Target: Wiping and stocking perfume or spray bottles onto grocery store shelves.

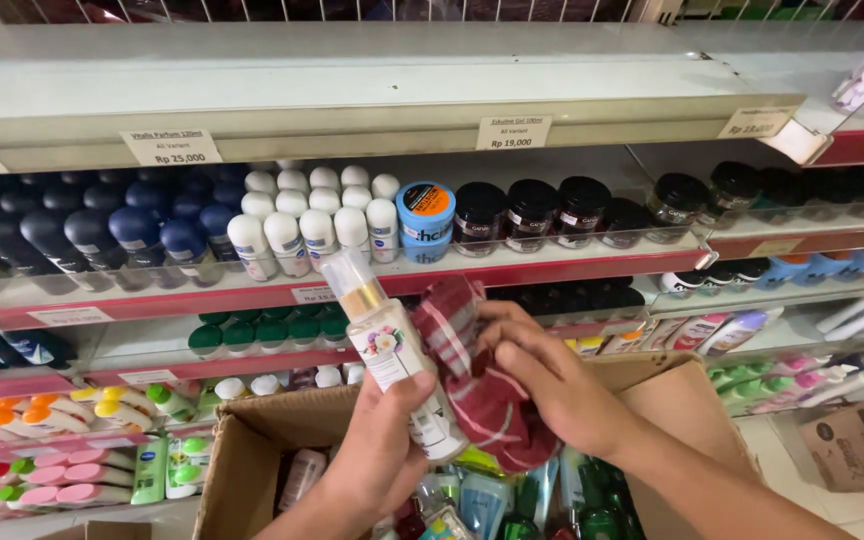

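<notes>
The scene is brightly and evenly lit from overhead, so the pale top shelf (352, 85) looks washed out and almost white. Beneath each shelf the rows of dark jars (572, 210) sit in soft shadow. Glare glints off the clear cap of the spray bottle (392, 350). The left hand (382, 450) and right hand (552, 380) are slightly soft with motion blur. Shelf lines bow toward the edges, and the far corners look smeared and out of focus.

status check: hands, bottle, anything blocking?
Left hand gripping clear spray bottle, upright over open cardboard box. Right hand pressing red striped cloth against the bottle. Nothing between hands and shelves.
</notes>
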